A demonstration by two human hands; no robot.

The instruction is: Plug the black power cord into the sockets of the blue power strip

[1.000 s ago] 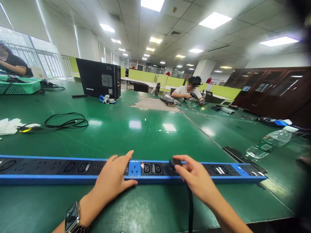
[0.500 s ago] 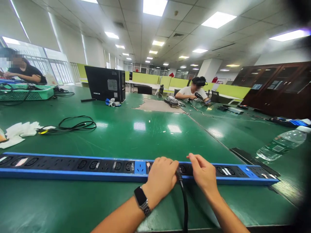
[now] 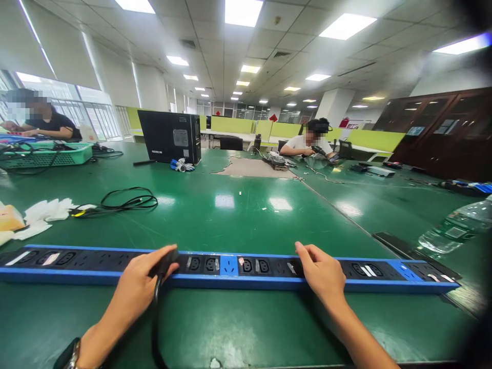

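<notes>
The plug (image 3: 166,260) is now gripped by the left hand (image 3: 136,287), no longer the right, and is held at a strip (image 3: 230,267) socket further left. The right hand (image 3: 323,274) rests loosely open, holding nothing, steadying the strip on the counter (image 3: 230,215). Seating cannot be confirmed.

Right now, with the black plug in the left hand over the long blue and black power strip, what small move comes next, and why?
Probably press the black plug straight down into the socket under it. The left hand grips it right at the top face of the long blue and black power strip, its black cable trailing toward the table edge, and the right hand rests on the strip, steadying it. Whether the prongs are seated is hidden.
</notes>
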